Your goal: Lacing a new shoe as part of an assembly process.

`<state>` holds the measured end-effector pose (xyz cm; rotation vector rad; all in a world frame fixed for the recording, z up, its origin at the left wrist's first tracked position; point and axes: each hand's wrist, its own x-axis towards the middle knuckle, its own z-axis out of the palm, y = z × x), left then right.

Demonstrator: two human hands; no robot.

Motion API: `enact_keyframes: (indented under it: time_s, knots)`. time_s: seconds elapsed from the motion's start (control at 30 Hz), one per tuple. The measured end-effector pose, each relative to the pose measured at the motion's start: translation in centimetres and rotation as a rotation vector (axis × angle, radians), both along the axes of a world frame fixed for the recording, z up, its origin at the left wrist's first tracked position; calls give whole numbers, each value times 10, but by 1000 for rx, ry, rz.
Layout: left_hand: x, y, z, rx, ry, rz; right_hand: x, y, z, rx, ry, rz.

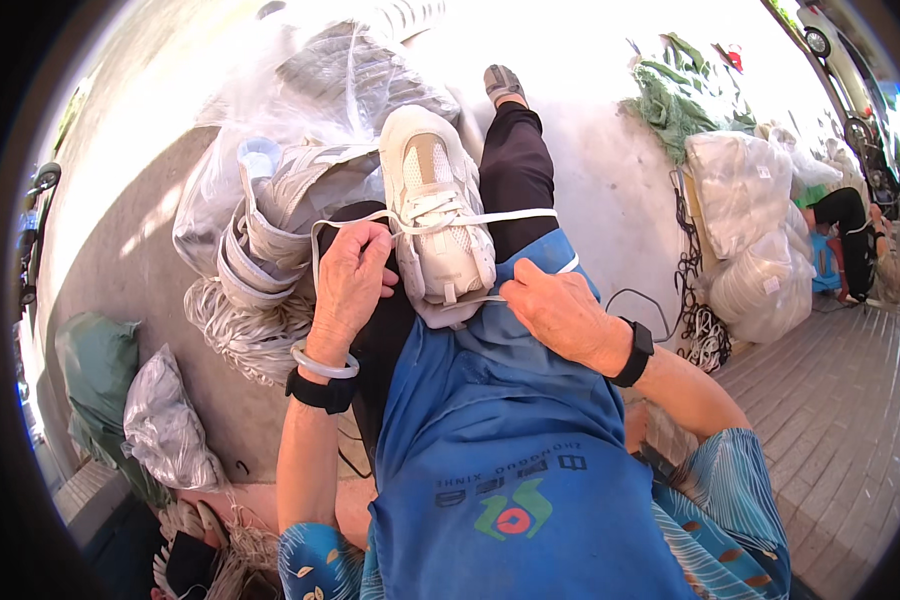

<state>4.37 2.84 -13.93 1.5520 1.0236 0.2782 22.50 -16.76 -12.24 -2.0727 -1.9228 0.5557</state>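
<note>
A cream sneaker with mesh panels rests on my lap, toe pointing away from me, over a blue apron. White shoelace crosses its tongue, and loose lengths run out to both sides. To the left of the shoe, my left hand is closed with finger and thumb pinched on the lace. Near the heel on the right, my right hand is closed around the other lace length. Its fingertips are partly hidden behind the hand.
Stacked grey-white shoe uppers and a bundle of white laces lie left of my knee. Beyond them is a plastic-wrapped pile. Bagged goods, green netting and a dark chain are at right, where another person sits farther off.
</note>
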Motion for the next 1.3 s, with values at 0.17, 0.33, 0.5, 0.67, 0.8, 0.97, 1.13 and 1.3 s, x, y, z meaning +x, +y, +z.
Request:
enact_keyframes:
  time_s: [0.17,0.33,0.5,0.67,0.8,0.97,1.13,1.3]
  knots:
    - [6,12,4,-29,54,-93,13,-3,7,-20,15,53]
    - [8,17,-1,-19,4,-97,13,-7,23,-45,119,40]
    - [8,10,-5,-7,-32,-91,-9,7,1,-33,0,4]
    - [9,11,-3,-10,-2,-99,-5,9,3,-47,-14,113]
    - [9,11,2,18,5,-82,19,-7,16,-160,-85,154]
    - [9,8,4,60,14,-100,1,-4,29,-39,54,-22]
    - [11,14,10,135,49,-179,-6,4,-1,-94,-15,86]
    - [19,14,9,84,59,-116,0,6,3,-61,158,67]
